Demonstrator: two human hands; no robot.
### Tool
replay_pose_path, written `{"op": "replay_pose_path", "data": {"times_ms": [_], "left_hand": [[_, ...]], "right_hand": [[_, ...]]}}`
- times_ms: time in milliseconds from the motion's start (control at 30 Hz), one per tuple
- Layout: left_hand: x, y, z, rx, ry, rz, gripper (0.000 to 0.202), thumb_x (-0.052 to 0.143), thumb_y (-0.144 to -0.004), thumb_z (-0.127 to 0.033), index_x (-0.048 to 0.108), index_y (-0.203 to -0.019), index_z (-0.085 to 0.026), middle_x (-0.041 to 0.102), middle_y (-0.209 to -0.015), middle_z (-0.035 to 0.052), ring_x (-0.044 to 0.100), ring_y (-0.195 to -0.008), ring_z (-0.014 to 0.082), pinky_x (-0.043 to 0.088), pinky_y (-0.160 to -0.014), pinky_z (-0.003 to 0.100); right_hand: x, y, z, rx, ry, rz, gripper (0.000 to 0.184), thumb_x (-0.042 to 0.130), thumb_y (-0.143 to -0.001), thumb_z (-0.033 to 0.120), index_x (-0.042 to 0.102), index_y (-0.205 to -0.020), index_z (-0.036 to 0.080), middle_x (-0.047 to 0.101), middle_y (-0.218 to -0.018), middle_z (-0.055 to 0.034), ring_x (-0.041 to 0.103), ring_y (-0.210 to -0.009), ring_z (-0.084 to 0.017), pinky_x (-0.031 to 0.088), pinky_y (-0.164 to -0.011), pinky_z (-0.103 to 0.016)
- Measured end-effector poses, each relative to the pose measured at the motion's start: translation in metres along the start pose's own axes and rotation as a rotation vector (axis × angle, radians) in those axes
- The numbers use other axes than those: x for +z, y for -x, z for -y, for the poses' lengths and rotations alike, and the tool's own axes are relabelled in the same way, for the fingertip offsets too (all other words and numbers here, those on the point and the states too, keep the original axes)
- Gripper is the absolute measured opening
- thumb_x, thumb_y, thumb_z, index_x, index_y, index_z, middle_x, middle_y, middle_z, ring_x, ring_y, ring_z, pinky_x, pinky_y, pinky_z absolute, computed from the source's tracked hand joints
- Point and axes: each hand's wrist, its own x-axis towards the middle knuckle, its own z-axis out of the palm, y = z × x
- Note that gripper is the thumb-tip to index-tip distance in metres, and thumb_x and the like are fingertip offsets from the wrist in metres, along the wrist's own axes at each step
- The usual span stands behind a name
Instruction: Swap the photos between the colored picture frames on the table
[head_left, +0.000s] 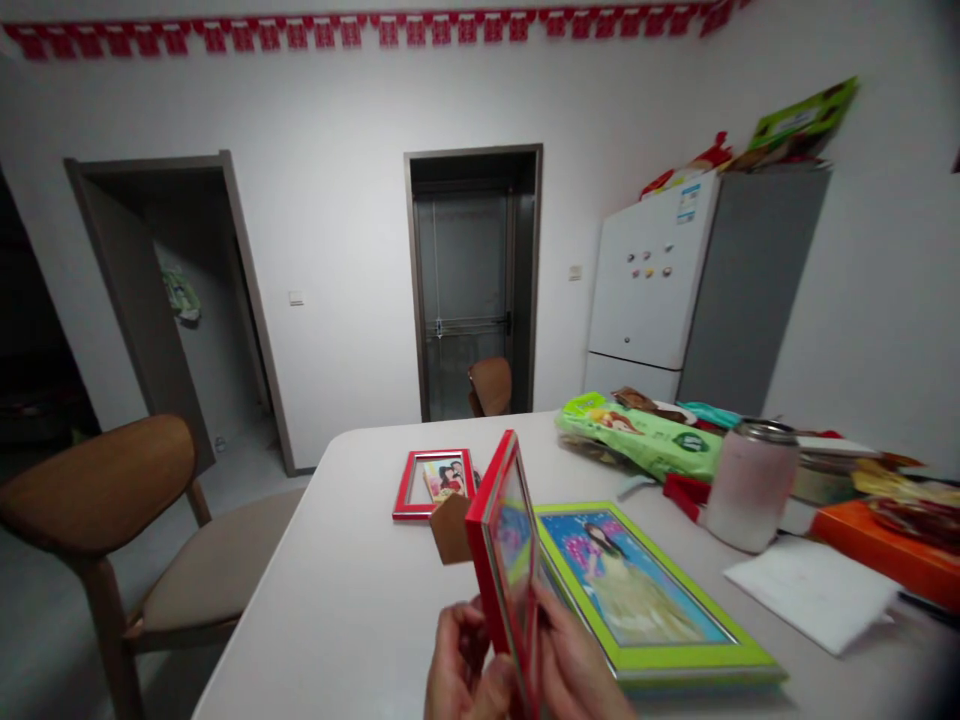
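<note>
Head view: I see a red rectangular picture frame (490,572) held upright over the white table (352,610).
Left hand (466,655): fingers closed around its near end.
Right hand (574,662): fingers holding its other side.
Lime-green picture frame (652,590): flat, right.

Tbl (315,600) near-L free; upright red frame (510,560), grn frame (634,580) in way mid/R.

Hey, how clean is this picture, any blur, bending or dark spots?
In the head view, the fridge and left door frame lean, likely wide-angle distortion; far left is dark in the head view; the head view's lower right corner looks smeared; there, the pane of the held red frame shows pinkish patches, maybe reflections.
</note>
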Motion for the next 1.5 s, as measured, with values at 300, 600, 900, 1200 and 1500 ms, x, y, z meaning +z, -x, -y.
{"op": "replay_pose_path", "data": {"times_ms": [300, 600, 900, 1200, 1500], "left_hand": [[0.054, -0.035, 0.027, -0.282, 0.317, 0.067, 0.053, 0.064, -0.056, -0.047, 0.046, -0.094, -0.015, 0.061, -0.086, 0.0068, 0.059, -0.071, 0.0178, 0.044, -0.058, 0.025], [0.077, -0.042, 0.067, -0.501, -0.204, 0.098, 0.027, 0.053, -0.063, -0.018, 0.041, -0.087, -0.013, 0.046, -0.046, -0.0089, 0.042, -0.031, 0.0077, 0.032, -0.033, 0.019], [-0.018, -0.105, 0.057, -0.163, -0.919, 0.063, 0.041, 0.050, -0.070, -0.020, 0.040, -0.109, -0.016, 0.057, -0.101, 0.0071, 0.053, -0.091, 0.0167, 0.039, -0.078, 0.026], [-0.097, -0.161, 0.073, -0.139, -1.282, 0.081, 0.057, 0.054, -0.064, -0.024, 0.037, -0.117, -0.011, 0.034, -0.128, 0.0146, 0.023, -0.120, 0.0287, 0.013, -0.097, 0.046], [-0.093, -0.148, 0.073, 0.041, -1.297, 0.131, 0.048, 0.056, -0.064, -0.036, 0.046, -0.107, -0.018, 0.053, -0.108, 0.0062, 0.044, -0.102, 0.0235, 0.030, -0.091, 0.036]], "right_hand": [[-0.094, -0.031, 0.138, 0.035, 0.554, -0.124, 0.022, 0.055, -0.064, 0.031, 0.059, -0.082, 0.020, 0.068, -0.069, -0.0055, 0.063, -0.064, -0.021, 0.047, -0.063, -0.033], [-0.156, -0.068, 0.148, -0.019, 1.009, -0.119, 0.025, 0.056, -0.061, 0.036, 0.065, -0.073, 0.016, 0.068, -0.071, -0.0065, 0.061, -0.065, -0.022, 0.044, -0.061, -0.029], [-0.082, -0.082, 0.125, -0.543, 1.747, -0.260, 0.044, 0.042, -0.071, 0.033, 0.055, -0.104, 0.008, 0.058, -0.104, -0.0168, 0.053, -0.095, -0.025, 0.038, -0.081, -0.032], [0.020, -0.168, 0.031, -0.232, 1.620, -0.199, 0.049, 0.042, -0.072, 0.038, 0.052, -0.104, 0.003, 0.057, -0.102, -0.0220, 0.054, -0.095, -0.026, 0.039, -0.078, -0.033], [0.016, -0.183, 0.020, -0.031, 1.274, -0.296, 0.042, 0.052, -0.062, 0.046, 0.062, -0.072, 0.006, 0.064, -0.081, -0.0226, 0.062, -0.069, -0.027, 0.046, -0.052, -0.030]]}}
